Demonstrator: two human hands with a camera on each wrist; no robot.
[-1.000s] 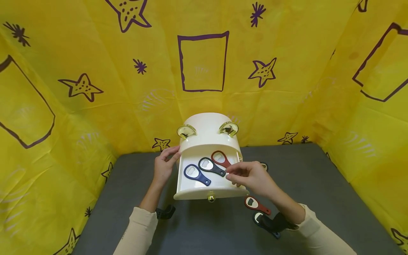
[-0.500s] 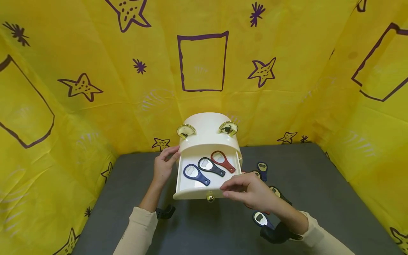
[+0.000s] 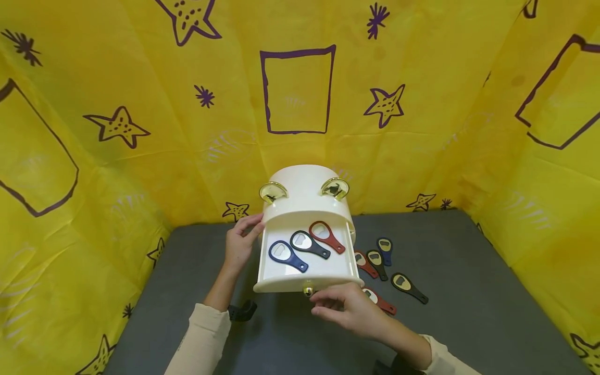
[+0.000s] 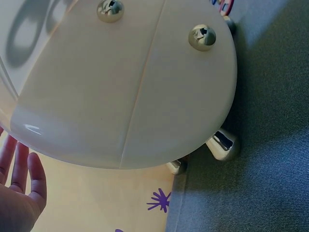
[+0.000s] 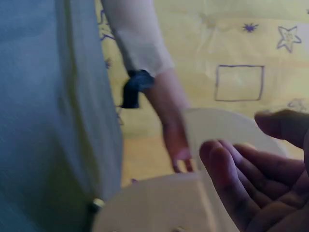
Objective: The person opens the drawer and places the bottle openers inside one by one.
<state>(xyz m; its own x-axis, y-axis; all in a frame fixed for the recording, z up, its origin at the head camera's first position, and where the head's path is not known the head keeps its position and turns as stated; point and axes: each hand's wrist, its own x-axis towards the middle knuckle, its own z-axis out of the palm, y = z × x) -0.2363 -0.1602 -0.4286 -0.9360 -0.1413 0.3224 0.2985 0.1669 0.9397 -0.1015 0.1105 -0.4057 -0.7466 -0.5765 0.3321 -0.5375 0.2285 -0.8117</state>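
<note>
Openers [image 3: 320, 250]: head clearly, left wrist perhaps.

In the head view I see the right hand [image 3: 350, 310] partly hiding a red bottle opener [image 3: 386, 305]; the left wrist view crops the left hand [image 4: 20, 193].

Place: cloth-lined booth [image 3: 473, 172], building type unclear | Enclosure: creased bright-yellow fabric sheeting [image 3: 300, 148] printed with dark-purple starfish outlines [image 3: 385, 107], hung behind and along both sides | Surface: matte dark-grey worktop [image 3: 286, 344] meeting the sheeting at back and sides
</note>
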